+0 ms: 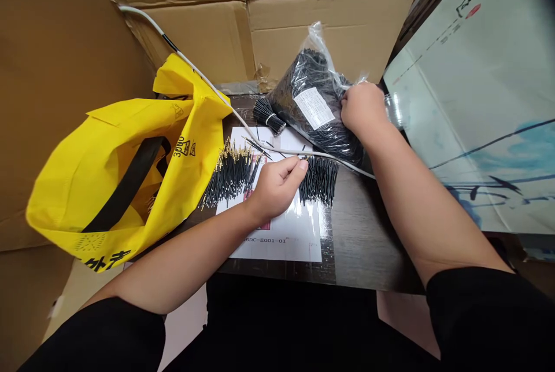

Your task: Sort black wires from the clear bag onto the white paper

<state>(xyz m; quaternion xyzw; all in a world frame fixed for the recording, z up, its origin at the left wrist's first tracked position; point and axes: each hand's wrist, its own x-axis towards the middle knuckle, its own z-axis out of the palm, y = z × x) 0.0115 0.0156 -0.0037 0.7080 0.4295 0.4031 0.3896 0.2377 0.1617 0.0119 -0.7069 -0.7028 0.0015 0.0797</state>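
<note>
My left hand [280, 186] is closed in a pinch over a printed paper sheet [277, 247]. A small gold-coloured tip shows at its fingertips, apparently the end of a short black wire [306, 158]. My right hand [363, 109] is closed at the right side of a clear plastic bag [299, 91] packed with black wires; its fingertips are partly hidden against the film. A loose pile of gold-tipped black wires [228, 178] lies left of my left hand. Another pile of black wires [319, 180] lies just right of it. A tied wire bundle [269, 116] rests beside the bag.
A yellow bag [125, 123] with a black strap stands open at the left. A white cable [203, 77] crosses over the sheet and wires. Cardboard [329, 30] walls the back. A pale printed panel [485, 100] stands at the right, near a clear plastic object [394, 110].
</note>
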